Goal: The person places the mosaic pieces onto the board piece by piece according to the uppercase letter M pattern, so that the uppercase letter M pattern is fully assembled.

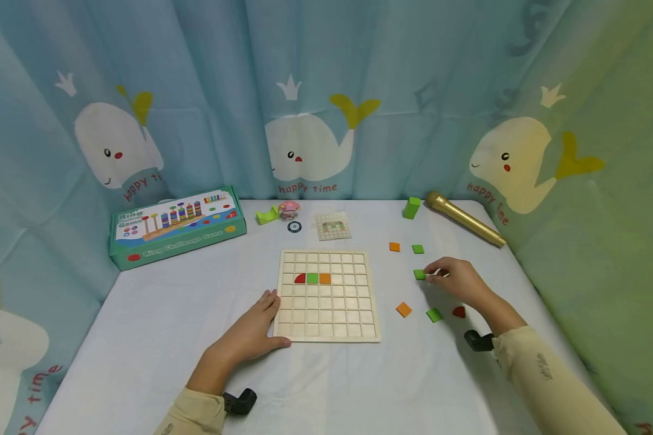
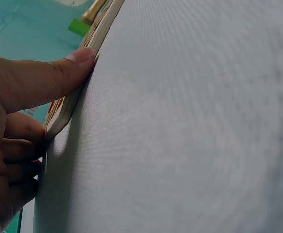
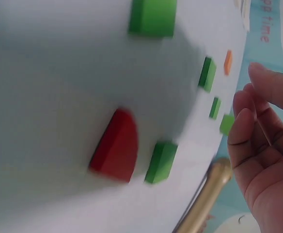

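Note:
My left hand [image 1: 250, 332] rests against the lower left corner of a wooden grid board [image 1: 327, 340], thumb along the near edge and fingers along the left edge. One row of the board bears a red quarter-round tile [image 1: 300, 278], a green square tile [image 1: 312, 278] and an orange square tile [image 1: 324, 278]. Over the right side of the table, my right hand [image 1: 459, 281] has its fingertips beside another green tile [image 1: 418, 275], which lies on the cloth. In the right wrist view the fingers are loosely bent, with nothing between thumb and forefinger.
Around my right hand lie orange tiles [image 1: 404, 309], green tiles [image 1: 434, 315] and a red tile [image 1: 459, 312]. Behind the board are a small pattern card [image 1: 334, 226], a green block [image 1: 412, 208] and a gold microphone [image 1: 465, 220]. A game box [image 1: 177, 227] stands back left.

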A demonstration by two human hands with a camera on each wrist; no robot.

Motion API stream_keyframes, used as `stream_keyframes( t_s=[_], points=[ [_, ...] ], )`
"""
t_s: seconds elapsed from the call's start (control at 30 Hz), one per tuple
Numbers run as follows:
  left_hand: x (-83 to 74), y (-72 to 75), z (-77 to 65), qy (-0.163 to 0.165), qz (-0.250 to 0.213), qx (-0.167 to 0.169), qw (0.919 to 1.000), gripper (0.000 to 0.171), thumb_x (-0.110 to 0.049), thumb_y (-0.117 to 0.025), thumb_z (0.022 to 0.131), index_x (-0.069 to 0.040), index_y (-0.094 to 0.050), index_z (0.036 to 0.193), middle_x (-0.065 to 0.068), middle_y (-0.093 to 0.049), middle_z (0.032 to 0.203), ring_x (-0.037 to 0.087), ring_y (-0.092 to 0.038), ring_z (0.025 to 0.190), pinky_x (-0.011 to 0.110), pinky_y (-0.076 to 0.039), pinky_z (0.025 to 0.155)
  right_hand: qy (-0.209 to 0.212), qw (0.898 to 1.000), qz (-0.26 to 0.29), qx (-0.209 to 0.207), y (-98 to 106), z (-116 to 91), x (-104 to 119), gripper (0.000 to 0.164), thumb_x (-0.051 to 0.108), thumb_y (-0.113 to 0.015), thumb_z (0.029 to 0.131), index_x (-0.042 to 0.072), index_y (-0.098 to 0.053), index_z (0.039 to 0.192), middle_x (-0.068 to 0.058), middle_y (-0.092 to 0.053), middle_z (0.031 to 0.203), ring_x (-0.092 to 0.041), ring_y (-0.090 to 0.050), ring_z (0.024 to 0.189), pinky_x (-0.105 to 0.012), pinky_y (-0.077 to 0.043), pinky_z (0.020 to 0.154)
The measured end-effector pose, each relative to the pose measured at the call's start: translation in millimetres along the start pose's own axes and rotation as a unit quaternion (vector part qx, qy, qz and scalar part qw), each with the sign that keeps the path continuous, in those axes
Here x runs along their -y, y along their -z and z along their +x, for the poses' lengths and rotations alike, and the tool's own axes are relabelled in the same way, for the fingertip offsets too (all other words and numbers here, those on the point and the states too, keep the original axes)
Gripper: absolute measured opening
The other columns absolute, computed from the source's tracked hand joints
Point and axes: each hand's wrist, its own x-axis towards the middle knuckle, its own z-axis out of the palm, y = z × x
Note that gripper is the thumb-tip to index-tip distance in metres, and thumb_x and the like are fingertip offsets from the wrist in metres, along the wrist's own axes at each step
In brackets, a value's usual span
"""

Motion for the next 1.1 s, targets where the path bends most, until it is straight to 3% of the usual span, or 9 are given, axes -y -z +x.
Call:
stream_keyframes(
  t_s=[0.4, 0.57, 0.83, 1.1],
  points=[
    [1.7, -0.8, 1.9, 0.003, -0.001, 0.000, 1.0000, 0.100, -0.045, -0.081, 0.083, 0.004, -0.031, 0.155, 0.016, -0.022, 0.164, 0.031, -0.015, 0.153, 0.046, -0.028, 0.118, -0.024, 0.999, -0.017, -0.015, 12, -17, -22, 0.018, 0.009, -0.072, 0.093, 0.001, -0.075, 0.108, -0.014, -0.069, 0.103, -0.025, -0.062, 0.087, -0.037, -0.049, 0.069],
    [0.9, -0.1, 0.9, 0.003, 0.000, 0.004, 1.0000, 0.100, -0.045, -0.081, 0.083, 0.004, -0.031, 0.155, 0.016, -0.022, 0.165, 0.031, -0.015, 0.153, 0.046, -0.027, 0.118, -0.039, 0.999, -0.008, -0.008, 12, -24, -30, 0.020, 0.010, -0.072, 0.093, 0.000, -0.074, 0.110, -0.016, -0.068, 0.106, -0.025, -0.062, 0.087, -0.036, -0.050, 0.066],
    [0.5, 0.3, -0.2, 0.000, -0.005, 0.000, 1.0000, 0.100, -0.043, -0.082, 0.083, 0.005, -0.031, 0.154, 0.016, -0.022, 0.164, 0.030, -0.015, 0.153, 0.046, -0.026, 0.118, -0.052, 0.998, -0.019, -0.001, 10, -31, -45, 0.024, 0.012, -0.077, 0.089, 0.001, -0.075, 0.110, -0.023, -0.065, 0.116, -0.035, -0.063, 0.097, -0.041, -0.051, 0.073],
    [0.6, -0.9, -1.2, 0.000, -0.001, -0.001, 1.0000, 0.100, -0.044, -0.082, 0.083, 0.005, -0.032, 0.154, 0.016, -0.023, 0.164, 0.031, -0.016, 0.152, 0.046, -0.027, 0.118, -0.067, 0.997, -0.026, 0.023, 11, -34, -54, 0.031, 0.017, -0.078, 0.089, 0.000, -0.074, 0.114, -0.022, -0.065, 0.110, -0.032, -0.060, 0.092, -0.041, -0.047, 0.073]
  ],
)
